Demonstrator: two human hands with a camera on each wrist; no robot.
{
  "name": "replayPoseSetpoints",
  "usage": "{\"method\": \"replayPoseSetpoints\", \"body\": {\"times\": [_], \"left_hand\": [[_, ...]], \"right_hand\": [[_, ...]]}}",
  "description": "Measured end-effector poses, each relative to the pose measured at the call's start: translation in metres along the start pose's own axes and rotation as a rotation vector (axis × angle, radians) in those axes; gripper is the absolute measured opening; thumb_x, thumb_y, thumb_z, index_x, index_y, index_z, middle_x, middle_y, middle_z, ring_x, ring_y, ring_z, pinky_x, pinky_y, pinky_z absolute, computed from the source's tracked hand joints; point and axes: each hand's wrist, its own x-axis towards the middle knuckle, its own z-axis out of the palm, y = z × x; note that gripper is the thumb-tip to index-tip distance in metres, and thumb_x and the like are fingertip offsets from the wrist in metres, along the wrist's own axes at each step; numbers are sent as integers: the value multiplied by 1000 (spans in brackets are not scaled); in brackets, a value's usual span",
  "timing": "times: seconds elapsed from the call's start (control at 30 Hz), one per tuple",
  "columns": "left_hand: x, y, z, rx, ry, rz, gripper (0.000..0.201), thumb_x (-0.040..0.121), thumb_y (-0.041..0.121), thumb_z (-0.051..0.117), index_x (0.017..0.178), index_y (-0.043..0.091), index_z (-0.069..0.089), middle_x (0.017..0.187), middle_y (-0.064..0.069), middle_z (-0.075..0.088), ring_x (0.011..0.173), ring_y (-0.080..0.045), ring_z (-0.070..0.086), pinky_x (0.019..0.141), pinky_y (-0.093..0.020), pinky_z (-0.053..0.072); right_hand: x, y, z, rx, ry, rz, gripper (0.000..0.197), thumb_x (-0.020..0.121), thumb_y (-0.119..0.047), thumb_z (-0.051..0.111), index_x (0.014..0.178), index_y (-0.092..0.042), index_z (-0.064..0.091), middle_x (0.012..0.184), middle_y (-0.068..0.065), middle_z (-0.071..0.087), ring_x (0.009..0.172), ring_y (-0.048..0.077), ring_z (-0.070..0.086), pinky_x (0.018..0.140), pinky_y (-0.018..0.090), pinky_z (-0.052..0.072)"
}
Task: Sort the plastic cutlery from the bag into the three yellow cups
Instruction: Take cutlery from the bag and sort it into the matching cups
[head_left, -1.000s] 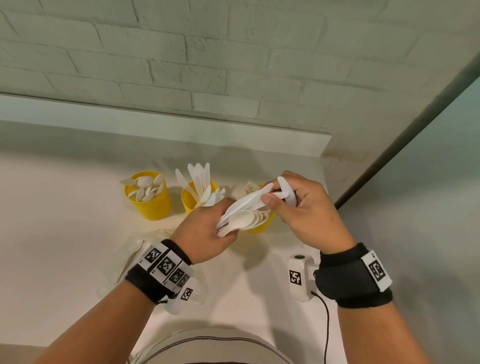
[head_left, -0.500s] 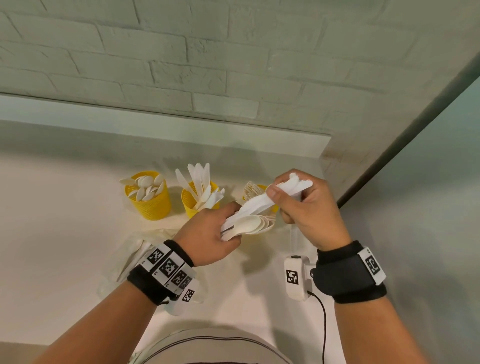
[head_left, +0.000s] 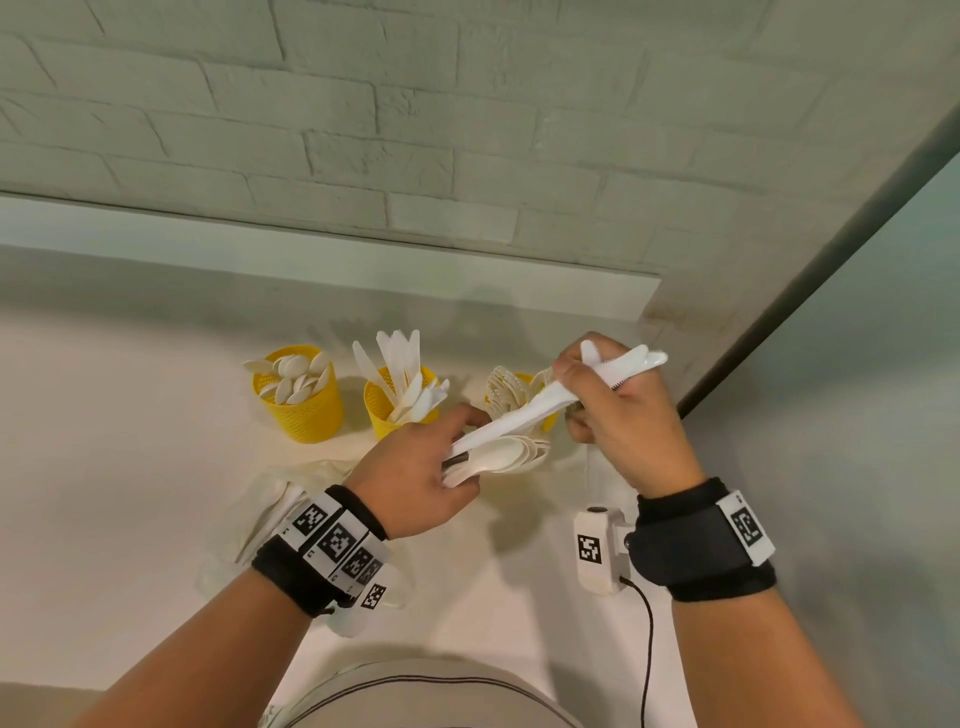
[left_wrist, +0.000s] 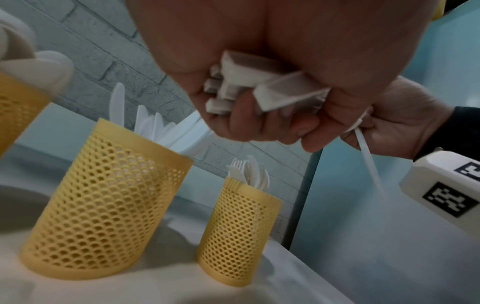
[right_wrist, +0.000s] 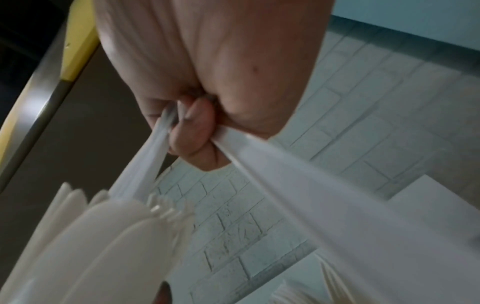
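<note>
White plastic cutlery (head_left: 498, 457) above three upright yellow mesh cups (head_left: 304, 400) of spoons, knives, forks.

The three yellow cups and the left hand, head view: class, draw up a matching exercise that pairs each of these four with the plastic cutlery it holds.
Column 1
1. left yellow cup
2. middle yellow cup
3. right yellow cup
4. left hand

Column 2
A. forks
B. a mixed bundle with spoon bowls showing
C. spoons
D. knives

Pairs: 1-C, 2-D, 3-A, 4-B. The right hand pinches knives drawn from that bundle.
</note>
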Motion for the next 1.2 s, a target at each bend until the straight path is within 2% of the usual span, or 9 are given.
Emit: {"method": "replayPoseSetpoints", "body": {"times": [0.07, 0.17, 0.33, 0.5, 0.6, 0.77, 0.9, 1.03, 1.2], "left_hand": [[0, 3, 1, 39, -15, 14, 48, 78, 34, 64, 123, 38, 47, 92, 14, 71, 75, -11, 66, 66, -32, 54], [2, 7, 4, 78, -25, 5, 46, 79, 33, 64, 122, 36, 50, 82, 13, 67, 69, -13, 63, 61, -30, 50], [-1, 3, 4, 132, -38, -32, 44, 78, 39, 60, 122, 35, 52, 86, 10, 70, 75, -18, 66, 65, -33, 54], [-4, -3, 2, 82, -23, -68, 28, 81, 51, 58, 102, 32, 61, 77, 11, 68, 71, -13, 64, 64, -34, 52], [-4, -5, 5, 43, -37, -115, 34, 80, 61, 58, 94, 30, 66, 79, 11, 71, 74, -8, 66, 69, -39, 54], [-4, 1, 5, -103, 13, -193, 25, 83, 53, 69, 89, 29, 67, 76, 6, 71, 73, -10, 67, 71, -41, 56], [-2, 12, 0, -317, 0, -375, 14, 90, 28, 74, 82, 20, 67, 64, -4, 72, 53, -10, 69, 51, -27, 54], [3, 13, 0, -597, -20, -426, 11, 96, 11, 64, 100, 5, 72, 93, -6, 79, 82, -23, 78, 65, -41, 63], [12, 28, 2, -1043, 1, -453, 36, 84, 14, 62, 116, -3, 64, 111, -22, 74, 103, -38, 73, 89, -48, 60]], "right_hand": [[-2, -1, 5, 50, -70, 42, 21, 103, -4, 48, 83, 2, 50, 62, 9, 31, 48, 16, 25, 47, 26, 19], [-4, 0, 12, 18, -116, 76, 29, 106, -13, 45, 92, 5, 62, 65, 12, 52, 47, 14, 29, 46, 23, 27], [2, 5, 5, 193, 40, 32, 46, 109, -20, 43, 73, -1, 65, 75, 31, 64, 48, 19, 31, 49, 25, 29], [10, 1, -14, 589, 327, 100, 45, 107, -23, 46, 63, -13, 49, 58, 9, 58, 53, 19, 51, 46, 25, 34], [13, 8, -19, 771, 469, 124, 43, 106, -26, 49, 65, -18, 42, 61, 2, 40, 54, 17, 48, 56, 28, 43], [14, 21, -19, 917, 463, 110, 48, 107, -43, 43, 66, -18, 40, 58, 5, 36, 59, 24, 46, 69, 37, 49], [9, 15, -12, 946, 412, 65, 50, 106, -55, 39, 69, -20, 40, 57, 0, 31, 50, 19, 37, 68, 38, 56], [7, 3, -6, 811, 430, -18, 44, 105, -43, 51, 68, -23, 35, 60, -1, 16, 46, 13, 15, 42, 22, 21], [3, -6, 15, 639, 383, -172, 33, 97, -26, 60, 70, -17, 43, 50, -4, 27, 38, 11, 22, 42, 19, 22]]}}
